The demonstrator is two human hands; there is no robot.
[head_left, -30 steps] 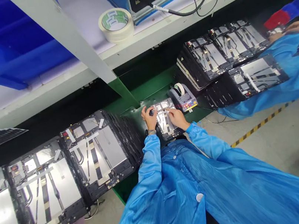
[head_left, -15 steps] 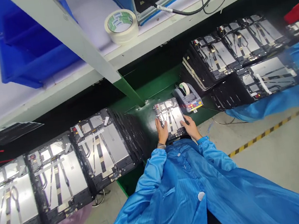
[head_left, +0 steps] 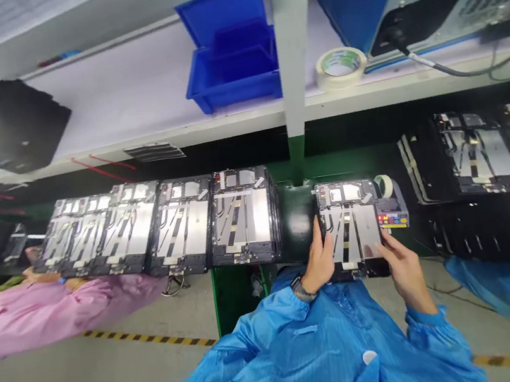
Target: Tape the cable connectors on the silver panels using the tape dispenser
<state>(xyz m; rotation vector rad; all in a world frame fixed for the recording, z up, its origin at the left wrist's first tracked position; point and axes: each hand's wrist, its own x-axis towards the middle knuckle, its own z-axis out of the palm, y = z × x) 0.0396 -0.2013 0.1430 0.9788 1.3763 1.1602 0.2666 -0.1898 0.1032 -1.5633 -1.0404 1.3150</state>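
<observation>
Gripping the tablet [head_left: 352,234] by both sides with my left hand [head_left: 318,261] and right hand [head_left: 405,270], just beside the tape dispenser [head_left: 391,212].

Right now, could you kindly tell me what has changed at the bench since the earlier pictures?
The left hand and right hand have moved off the face of the tablet panel to its side edges and now hold it there. The head view has swung left. The tape dispenser and stacked panels stayed in place.

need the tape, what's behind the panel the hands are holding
A tape dispenser with a tape roll stands behind the panel. The part of the bench under the panel is hidden by it.
</observation>
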